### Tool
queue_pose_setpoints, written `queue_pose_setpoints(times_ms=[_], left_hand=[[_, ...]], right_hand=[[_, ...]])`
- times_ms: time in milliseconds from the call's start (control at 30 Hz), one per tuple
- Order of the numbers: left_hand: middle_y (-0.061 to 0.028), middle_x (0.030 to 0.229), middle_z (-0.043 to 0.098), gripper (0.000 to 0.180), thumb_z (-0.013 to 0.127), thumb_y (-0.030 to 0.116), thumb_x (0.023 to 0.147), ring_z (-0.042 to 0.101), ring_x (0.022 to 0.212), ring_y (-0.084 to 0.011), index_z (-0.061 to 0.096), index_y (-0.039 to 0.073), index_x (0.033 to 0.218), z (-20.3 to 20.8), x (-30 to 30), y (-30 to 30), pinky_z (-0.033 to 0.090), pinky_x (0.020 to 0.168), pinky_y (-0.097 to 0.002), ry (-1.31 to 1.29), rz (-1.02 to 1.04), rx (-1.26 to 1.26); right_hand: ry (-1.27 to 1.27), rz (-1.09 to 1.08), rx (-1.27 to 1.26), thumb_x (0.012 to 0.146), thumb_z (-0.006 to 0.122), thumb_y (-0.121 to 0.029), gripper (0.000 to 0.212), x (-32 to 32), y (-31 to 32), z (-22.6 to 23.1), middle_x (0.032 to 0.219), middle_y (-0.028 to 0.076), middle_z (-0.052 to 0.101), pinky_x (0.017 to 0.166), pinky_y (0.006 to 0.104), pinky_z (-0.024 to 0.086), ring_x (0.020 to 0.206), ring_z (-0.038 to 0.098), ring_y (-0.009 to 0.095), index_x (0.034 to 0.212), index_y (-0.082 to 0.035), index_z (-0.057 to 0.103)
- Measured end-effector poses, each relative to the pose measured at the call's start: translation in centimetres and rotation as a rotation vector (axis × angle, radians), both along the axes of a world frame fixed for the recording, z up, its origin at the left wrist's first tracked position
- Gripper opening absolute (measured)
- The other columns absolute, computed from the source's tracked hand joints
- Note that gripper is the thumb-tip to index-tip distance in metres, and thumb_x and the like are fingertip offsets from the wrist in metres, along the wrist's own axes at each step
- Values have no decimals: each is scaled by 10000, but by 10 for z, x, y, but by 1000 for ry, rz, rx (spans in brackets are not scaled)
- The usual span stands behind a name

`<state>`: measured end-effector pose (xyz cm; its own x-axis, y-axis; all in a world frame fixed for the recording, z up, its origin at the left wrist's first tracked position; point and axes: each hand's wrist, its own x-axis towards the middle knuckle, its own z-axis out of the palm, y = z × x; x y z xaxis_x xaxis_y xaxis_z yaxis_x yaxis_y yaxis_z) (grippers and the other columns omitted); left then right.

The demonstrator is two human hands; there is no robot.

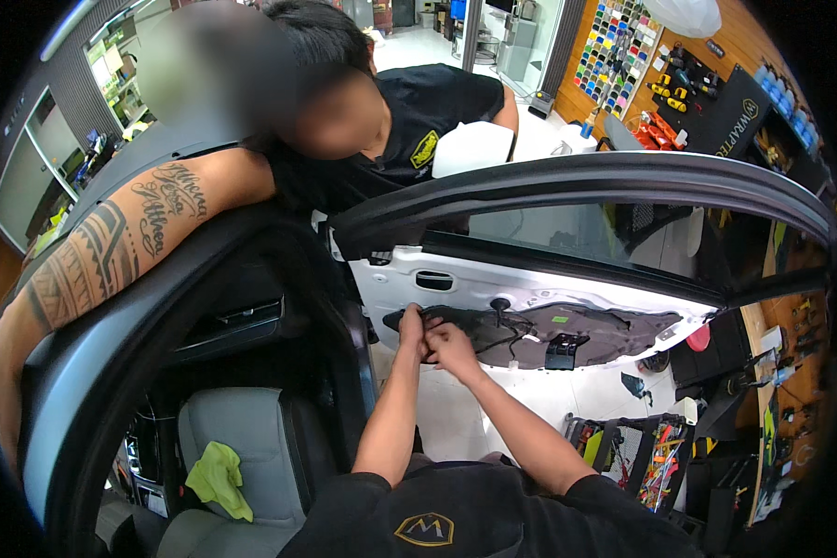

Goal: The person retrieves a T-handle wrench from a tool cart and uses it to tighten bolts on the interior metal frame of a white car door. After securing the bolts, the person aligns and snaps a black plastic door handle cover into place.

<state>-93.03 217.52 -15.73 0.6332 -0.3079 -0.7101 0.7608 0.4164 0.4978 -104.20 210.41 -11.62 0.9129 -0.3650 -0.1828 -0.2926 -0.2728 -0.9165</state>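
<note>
An open car door (395, 272) stands before me with its trim off, its white metal inner side bare. A dark grey liner sheet (614, 335) covers the door's lower part, with black cables (516, 325) and a black module (564, 352) on it. Both my hands are at the left end of the sheet, close together. My left hand (413, 330) is closed against the sheet's edge. Just right of it, my right hand (451, 349) is closed too, with fingertips pinched near the left ones. Whatever lies between the fingers is too small and hidden to make out.
Beyond the door, a co-worker (381, 139) leans over the car, one arm along the roof edge. The grey car seat (242, 437) with a yellow-green cloth (219, 479) is at left. A tool cart (637, 456) stands at right. Wall tools (679, 88) hang far right.
</note>
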Motion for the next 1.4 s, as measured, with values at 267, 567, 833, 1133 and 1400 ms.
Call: queue_pose_setpoints(times_ms=[267,567,833,1133,1400], left_hand=[[-126,964,737,253,542,234,979,738,864,-259,663,21,1040,-17,5,46,598,662,-332,-16,-123,-128],[-139,1039,715,313,522,258,1003,722,865,-246,664,0,1111,10,-15,58,639,733,-372,-241,-167,31],[-136,844,688,329,589,270,939,681,681,-244,671,-35,1029,9,8,64,581,556,-373,-266,-256,298],[-98,733,660,269,630,277,921,683,694,-264,687,15,915,-26,-45,53,579,651,-450,-144,-93,235],[-183,1079,671,480,631,421,939,716,910,-388,585,7,1176,-12,14,89,619,859,-495,-29,-360,-208]], right_hand=[[185,-273,572,971,643,-405,364,23,7,11,691,48,596,430,295,467,506,595,166,960,-41,654],[216,-283,371,935,665,-340,385,61,13,-1,673,127,681,387,318,426,426,593,210,821,27,665],[-37,-426,-166,887,589,-215,383,72,39,-54,705,295,660,627,521,517,602,666,407,680,105,627],[39,-211,-177,933,571,-221,378,31,20,-50,705,246,679,643,500,541,682,711,374,758,101,667],[346,-293,574,935,581,-365,420,59,13,16,821,184,691,452,379,467,573,639,246,1000,48,620]])
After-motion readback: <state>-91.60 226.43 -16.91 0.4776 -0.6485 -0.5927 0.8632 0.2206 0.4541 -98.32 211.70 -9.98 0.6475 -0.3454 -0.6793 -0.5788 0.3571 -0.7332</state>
